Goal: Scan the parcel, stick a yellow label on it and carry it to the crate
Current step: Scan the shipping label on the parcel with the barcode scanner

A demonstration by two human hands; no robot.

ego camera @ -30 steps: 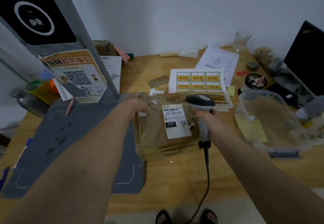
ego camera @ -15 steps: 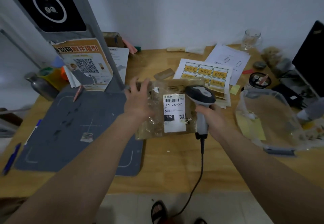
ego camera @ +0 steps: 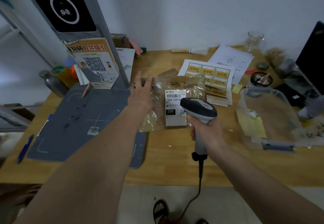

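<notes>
The right hand [ego camera: 208, 132] has its grip wrapped tight around the handle of a grey barcode scanner [ego camera: 199, 109], whose head hangs over the lower right corner of the white shipping label [ego camera: 173, 108] and hides part of its printed number. A black cable [ego camera: 199, 180] drops from the handle toward 6 o'clock. At 9 o'clock from the scanner, the left hand [ego camera: 142, 95] lies flat on the parcel [ego camera: 175, 101], fingers spread, pressing its left side. The parcel, brown and wrapped in clear film, lies on the wooden table [ego camera: 175, 153], its left edge over the grey mat [ego camera: 78, 122]. At 1 o'clock from the parcel, partly under it, is the sheet of yellow labels [ego camera: 208, 71]. At 3 o'clock stands a clear plastic crate [ego camera: 268, 117].
</notes>
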